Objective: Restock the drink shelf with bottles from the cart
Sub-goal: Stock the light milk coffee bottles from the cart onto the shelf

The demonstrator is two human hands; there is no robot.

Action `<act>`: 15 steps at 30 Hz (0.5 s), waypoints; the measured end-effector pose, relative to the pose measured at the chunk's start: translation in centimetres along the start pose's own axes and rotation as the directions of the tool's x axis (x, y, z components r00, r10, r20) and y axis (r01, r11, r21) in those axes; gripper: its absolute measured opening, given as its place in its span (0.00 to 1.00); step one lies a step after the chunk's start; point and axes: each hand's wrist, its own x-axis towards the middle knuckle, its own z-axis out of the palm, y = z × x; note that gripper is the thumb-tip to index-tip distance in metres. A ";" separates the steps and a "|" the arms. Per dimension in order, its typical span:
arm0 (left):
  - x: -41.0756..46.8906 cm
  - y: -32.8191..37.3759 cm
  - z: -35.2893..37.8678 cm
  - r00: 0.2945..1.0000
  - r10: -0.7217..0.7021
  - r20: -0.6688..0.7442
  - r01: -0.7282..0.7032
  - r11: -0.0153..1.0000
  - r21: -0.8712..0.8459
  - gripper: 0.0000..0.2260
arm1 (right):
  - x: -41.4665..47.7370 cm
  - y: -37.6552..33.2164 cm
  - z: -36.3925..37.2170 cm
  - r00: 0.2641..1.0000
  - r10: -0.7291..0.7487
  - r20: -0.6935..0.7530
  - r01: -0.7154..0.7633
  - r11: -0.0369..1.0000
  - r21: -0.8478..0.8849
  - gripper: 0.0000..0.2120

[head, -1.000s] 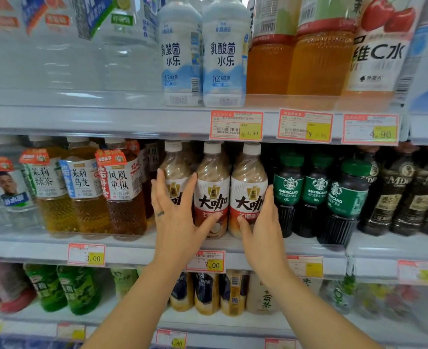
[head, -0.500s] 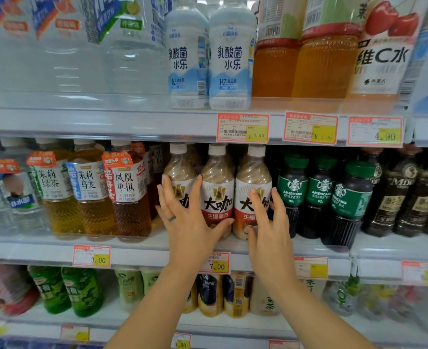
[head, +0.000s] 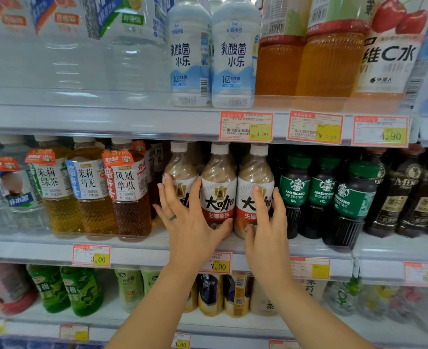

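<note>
Since the earlier frame, both hands are slid slightly rightward along the upright latte bottles (head: 218,187). Left hand (head: 190,222) is spread, fingers open, left of the centre bottle; right hand (head: 265,222), equally near, is cupped loosely around its right neighbour.

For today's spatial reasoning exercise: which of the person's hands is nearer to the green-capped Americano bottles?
Right. The right hand rests on the rightmost latte bottle, directly beside the Americano bottles. The left hand is farther left, across the left and middle latte bottles.
</note>
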 end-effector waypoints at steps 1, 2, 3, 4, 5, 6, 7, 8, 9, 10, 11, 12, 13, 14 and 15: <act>0.0 0.0 -0.1 1.000 -0.004 -0.004 0.004 1.000 0.009 0.42 | 0.0 -0.1 0.0 1.000 0.010 -0.007 -0.010 1.000 -0.008 0.39; 0.1 0.1 -0.4 1.000 -0.008 -0.012 0.009 1.000 0.015 0.41 | 0.0 -0.3 -0.2 1.000 0.012 -0.014 -0.012 1.000 -0.009 0.39; 0.3 0.2 -0.8 1.000 -0.009 -0.028 0.009 1.000 0.020 0.40 | 0.2 -0.5 -0.6 1.000 0.005 -0.023 -0.005 1.000 0.000 0.39; 0.8 0.5 -1.3 0.999 -0.003 -0.049 0.004 0.999 0.033 0.38 | 0.6 -0.7 -1.0 0.999 -0.009 -0.034 0.010 1.000 0.014 0.39; 1.4 1.0 -1.8 0.997 0.010 -0.072 -0.006 0.998 0.059 0.36 | 1.3 -1.0 -1.5 0.999 -0.027 -0.041 0.028 0.999 0.025 0.38; 2.1 1.6 -2.1 0.996 0.027 -0.089 -0.019 0.996 0.091 0.34 | 2.1 -1.2 -1.9 0.998 -0.042 -0.039 0.043 0.999 0.029 0.37; 2.6 2.2 -2.4 0.994 0.042 -0.098 -0.031 0.993 0.115 0.33 | 2.9 -1.3 -2.2 0.998 -0.054 -0.019 0.054 0.998 0.025 0.36; 3.1 2.8 -2.5 0.994 0.053 -0.098 -0.040 0.991 0.124 0.33 | 3.7 -1.4 -2.5 0.998 -0.060 0.023 0.060 0.998 0.018 0.35; 3.4 3.3 -2.4 0.994 0.060 -0.090 -0.049 0.991 0.124 0.33 | 4.3 -1.4 -2.7 0.995 -0.061 0.081 0.061 0.998 0.008 0.35; 3.5 3.6 -2.3 0.995 0.066 -0.079 -0.055 0.991 0.123 0.34 | 4.7 -1.3 -2.8 0.988 -0.057 0.142 0.059 0.998 -0.008 0.35; 3.6 3.6 -2.0 0.995 0.069 -0.071 -0.060 0.990 0.127 0.35 | 4.9 -1.0 -2.9 0.980 -0.048 0.193 0.054 0.998 -0.025 0.35; 3.5 3.6 -1.8 0.995 0.071 -0.068 -0.061 0.989 0.134 0.34 | 5.0 -0.8 -3.0 0.973 -0.042 0.226 0.051 0.998 -0.037 0.36; 3.5 3.4 -1.6 0.995 0.072 -0.071 -0.062 0.988 0.139 0.34 | 5.1 -0.7 -3.1 0.970 -0.043 0.238 0.054 0.998 -0.040 0.36; 3.6 3.3 -1.6 0.994 0.077 -0.076 -0.066 0.988 0.136 0.34 | 5.2 -0.7 -3.3 0.971 -0.051 0.234 0.062 0.997 -0.039 0.37; 3.7 3.2 -1.6 0.993 0.086 -0.082 -0.076 0.990 0.123 0.33 | 5.2 -0.8 -3.3 0.973 -0.056 0.224 0.066 0.997 -0.036 0.37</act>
